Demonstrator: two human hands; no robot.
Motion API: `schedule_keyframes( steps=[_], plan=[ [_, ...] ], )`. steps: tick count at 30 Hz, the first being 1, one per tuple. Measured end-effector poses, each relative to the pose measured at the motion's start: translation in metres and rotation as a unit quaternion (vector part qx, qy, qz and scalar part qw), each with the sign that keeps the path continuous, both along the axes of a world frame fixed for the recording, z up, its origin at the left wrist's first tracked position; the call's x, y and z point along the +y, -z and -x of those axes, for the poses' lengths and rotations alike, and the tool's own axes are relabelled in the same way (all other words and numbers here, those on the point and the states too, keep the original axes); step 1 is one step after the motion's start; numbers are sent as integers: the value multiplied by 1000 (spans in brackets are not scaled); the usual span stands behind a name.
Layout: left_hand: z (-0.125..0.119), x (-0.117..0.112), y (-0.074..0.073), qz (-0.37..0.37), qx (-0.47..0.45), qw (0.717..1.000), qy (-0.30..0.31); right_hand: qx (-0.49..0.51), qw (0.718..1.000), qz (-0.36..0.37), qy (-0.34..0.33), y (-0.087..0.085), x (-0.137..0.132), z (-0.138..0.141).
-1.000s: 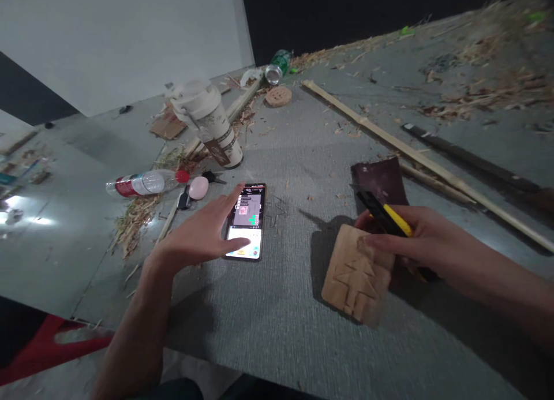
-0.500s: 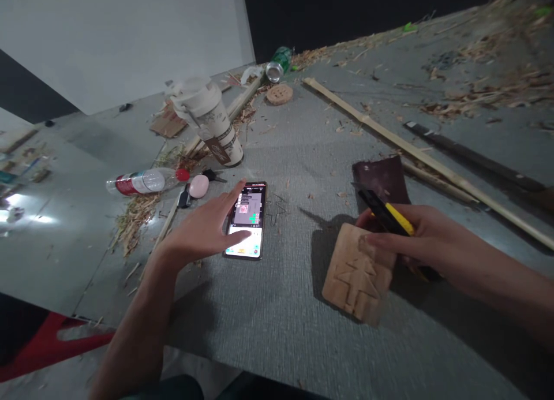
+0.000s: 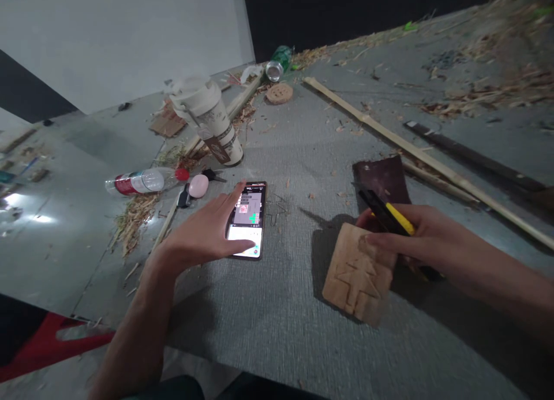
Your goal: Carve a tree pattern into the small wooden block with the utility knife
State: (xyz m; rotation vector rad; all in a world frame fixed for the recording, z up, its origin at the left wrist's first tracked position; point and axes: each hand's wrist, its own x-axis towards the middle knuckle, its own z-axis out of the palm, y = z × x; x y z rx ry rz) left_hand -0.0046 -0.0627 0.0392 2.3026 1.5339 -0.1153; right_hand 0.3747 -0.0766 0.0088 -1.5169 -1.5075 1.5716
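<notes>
My left hand (image 3: 203, 232) hovers over a lit smartphone (image 3: 250, 215) lying on the grey mat, fingers spread and the thumb touching the lower part of the screen. My right hand (image 3: 411, 238) is closed around a yellow and black utility knife (image 3: 387, 212) and also holds the upper edge of a wooden block (image 3: 357, 273) with a carved tree relief. The block is tilted up off the mat. A dark brown sheet (image 3: 381, 180) lies just behind the knife.
A lidded paper cup (image 3: 212, 120), a plastic bottle with a red cap (image 3: 142, 182), a pink oval object (image 3: 199, 186), a green can (image 3: 277, 62), a round wooden disc (image 3: 279, 93) and long bamboo sticks (image 3: 415, 152) lie around, with shavings scattered. The table edge (image 3: 259, 368) is near me.
My left thumb has slid a little lower and to the right on the phone screen. The right hand with the knife and block has hardly moved.
</notes>
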Motion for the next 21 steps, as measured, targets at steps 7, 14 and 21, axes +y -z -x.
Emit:
schedule_keyframes(
  steps=[7, 14, 21],
  plan=[
    [-4, -1, 1, -13, 13, 1000, -19, -11, 1000, 11, -1, 1, -1, -1],
    [11, 3, -10, 29, -18, 999, 9, -7, 1000, -10, -6, 2, 0, -2],
    [11, 3, -5, 20, -7, 1000, 14, -8, 1000, -1, 4, 2, 1, -2]
  ],
)
